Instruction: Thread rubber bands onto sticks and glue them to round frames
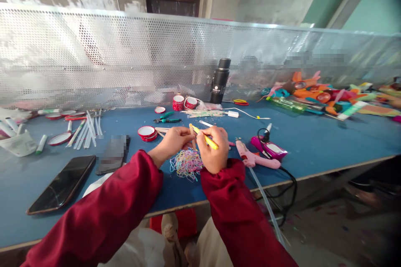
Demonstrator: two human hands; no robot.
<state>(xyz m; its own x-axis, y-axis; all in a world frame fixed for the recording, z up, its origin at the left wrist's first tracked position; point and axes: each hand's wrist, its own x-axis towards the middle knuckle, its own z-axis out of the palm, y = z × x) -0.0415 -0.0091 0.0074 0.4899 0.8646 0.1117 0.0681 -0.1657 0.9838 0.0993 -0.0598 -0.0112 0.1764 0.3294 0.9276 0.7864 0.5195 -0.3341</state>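
My left hand (175,141) pinches a flat wooden craft stick (192,135), which stands roughly upright between the two hands. In my right hand (214,150) is a yellow marker pen (207,139), its tip end close to or touching the upper part of the stick. Just below the hands lies a tangled heap of pastel rubber bands or thin cords (186,163). More wooden sticks (161,130) rest behind my left hand, beside a small stack of red-rimmed round lids (147,133).
A pink hot glue gun (255,156) with its clear glue stick lies to the right, near a purple device (270,148). Two phones, a black one (62,183) nearest, lie left. Behind stand green pliers (167,119) and a black bottle (220,81); colourful pieces (322,94) pile far right.
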